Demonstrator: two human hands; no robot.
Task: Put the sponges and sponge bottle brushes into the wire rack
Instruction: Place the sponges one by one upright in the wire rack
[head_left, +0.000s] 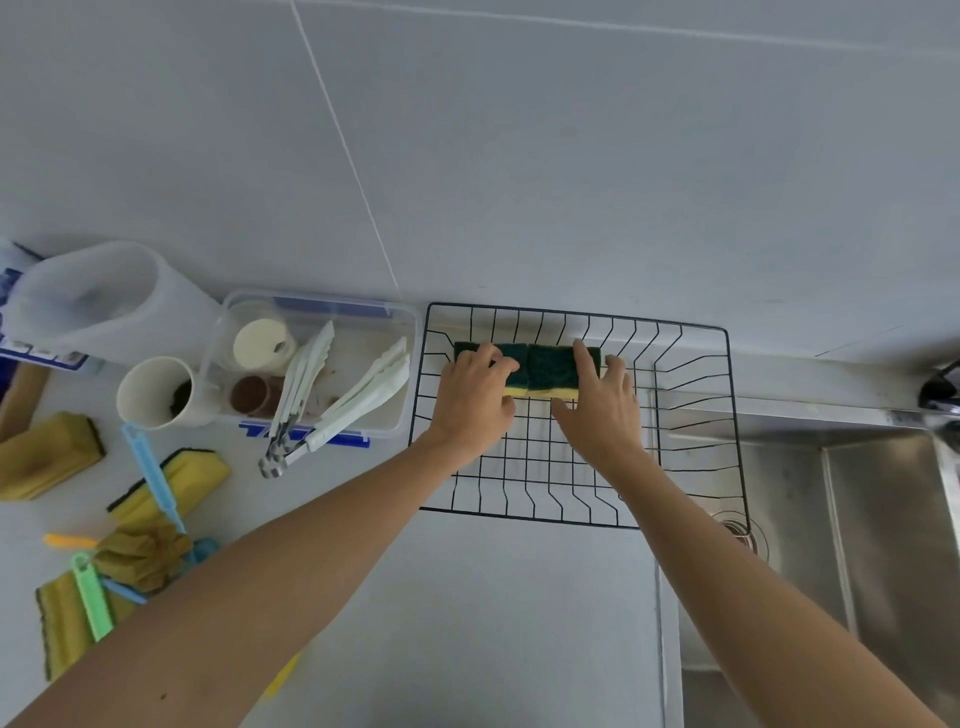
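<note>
The black wire rack (691, 415) sits on the counter beside the sink. Two yellow sponges with green scouring tops lie side by side at its far edge. My left hand (475, 397) rests on the left sponge (511, 354) with fingers curled over it. On the right sponge (550, 366) lies my right hand (597, 410), fingers spread. More yellow sponges (49, 452) (179, 480) (62, 613) lie at the far left of the counter. Among them are sponge bottle brushes with a blue handle (150, 475) and a green handle (93, 597).
A clear plastic box (363, 317) holding white tongs, a roll and a brown cup stands left of the rack. A beige cup (156, 392) and a translucent jug (104, 301) are further left. The steel sink (857, 519) and tap (940, 389) lie right.
</note>
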